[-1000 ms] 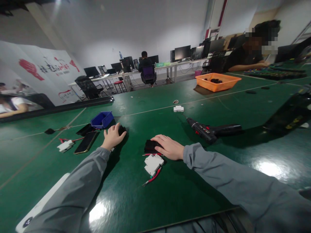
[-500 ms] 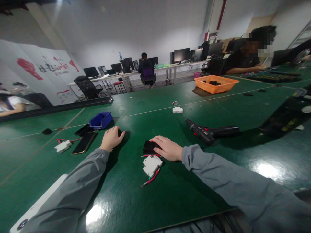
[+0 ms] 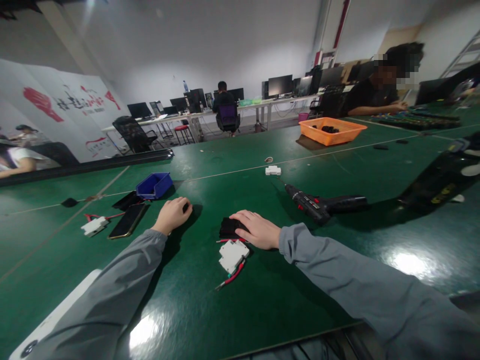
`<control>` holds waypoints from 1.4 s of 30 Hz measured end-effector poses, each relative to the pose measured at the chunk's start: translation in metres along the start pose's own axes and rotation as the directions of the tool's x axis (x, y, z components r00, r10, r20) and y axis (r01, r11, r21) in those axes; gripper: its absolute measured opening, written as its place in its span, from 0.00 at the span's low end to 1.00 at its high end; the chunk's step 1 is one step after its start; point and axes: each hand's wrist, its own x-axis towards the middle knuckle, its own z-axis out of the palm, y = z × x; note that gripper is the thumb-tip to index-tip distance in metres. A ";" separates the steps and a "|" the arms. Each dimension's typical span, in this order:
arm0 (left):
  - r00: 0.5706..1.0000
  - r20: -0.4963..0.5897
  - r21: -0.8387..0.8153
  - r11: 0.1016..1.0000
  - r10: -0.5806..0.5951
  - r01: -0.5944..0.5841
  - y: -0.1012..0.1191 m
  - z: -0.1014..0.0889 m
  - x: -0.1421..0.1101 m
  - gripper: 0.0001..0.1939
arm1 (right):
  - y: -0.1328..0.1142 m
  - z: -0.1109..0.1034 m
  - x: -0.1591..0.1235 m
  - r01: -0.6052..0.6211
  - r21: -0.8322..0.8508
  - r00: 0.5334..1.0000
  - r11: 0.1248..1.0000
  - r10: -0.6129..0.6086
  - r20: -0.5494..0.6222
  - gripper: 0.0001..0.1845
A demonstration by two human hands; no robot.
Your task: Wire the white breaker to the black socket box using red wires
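Observation:
My right hand lies with fingers stretched across a black block-shaped part, its thumb apart from them. Part of the block is hidden under the hand. Just nearer to me sits a white circuit breaker with red wires at its side. My left hand rests on the green table with curled fingers, and a small dark thing or gap shows between thumb and forefinger. Beside that hand lie a phone and another white breaker with red wire.
A blue bin stands beyond the phone. To the right lies a black cordless drill, with a small white part near its bit. An orange basket holds black pieces. A co-worker sits at the far right.
The whole view has shifted very slightly. My left hand has turned a little, and less of the dark spot at its fingers shows. My right hand stays on the black part.

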 end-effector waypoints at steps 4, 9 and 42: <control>1.000 0.016 0.002 1.000 -0.012 0.012 0.000 0.000 0.001 0.15 | 0.001 0.001 0.000 0.004 0.001 1.000 1.000 -0.004 -0.008 0.22; 1.000 0.015 0.018 1.000 -0.024 0.023 0.001 0.001 0.000 0.14 | 0.000 0.001 0.000 0.003 0.000 1.000 1.000 -0.003 -0.008 0.22; 0.987 -0.019 0.118 0.980 -0.162 0.163 0.007 -0.007 -0.009 0.17 | 0.002 0.001 0.000 0.027 -0.012 1.000 1.000 -0.027 -0.013 0.22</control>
